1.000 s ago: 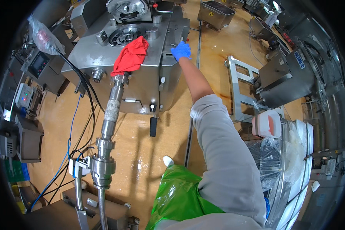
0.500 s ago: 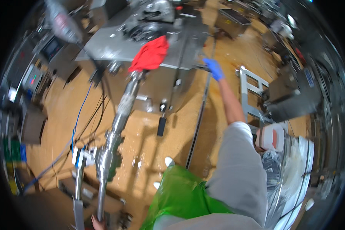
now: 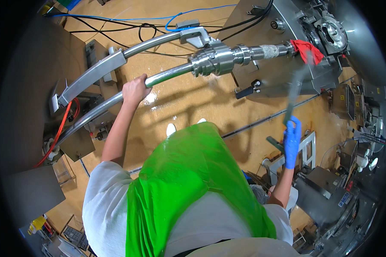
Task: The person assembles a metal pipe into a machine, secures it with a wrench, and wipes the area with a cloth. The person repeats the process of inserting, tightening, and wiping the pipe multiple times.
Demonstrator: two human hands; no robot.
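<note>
My bare left hand [image 3: 135, 90] is wrapped round a long polished steel pipe [image 3: 169, 73]. The pipe runs into a thick ringed steel coupling [image 3: 218, 59]. My right hand [image 3: 292, 141], in a blue glove, is closed round a long flat blade-like tool [image 3: 293, 94]; its far end is smeared by motion, so its exact kind is unclear. A dark green bar-like piece [image 3: 275, 144] sticks out beside that hand; I cannot tell whether it is part of the tool. A red cloth [image 3: 306, 51] lies over the pipe's far end, at the steel machine.
The steel machine [image 3: 266, 73] stands ahead right, with a black-handled lever [image 3: 245, 91] on its side. A second curved bar [image 3: 152, 42] runs beside the pipe. Blue and black cables [image 3: 148, 30] cross the wet tan floor. A white metal frame [image 3: 306, 150] stands right.
The view has swung left, so the pipe now lies across it. My left hand has come fully into view on the pipe. The blade-like tool now shows clearly at my right hand.
</note>
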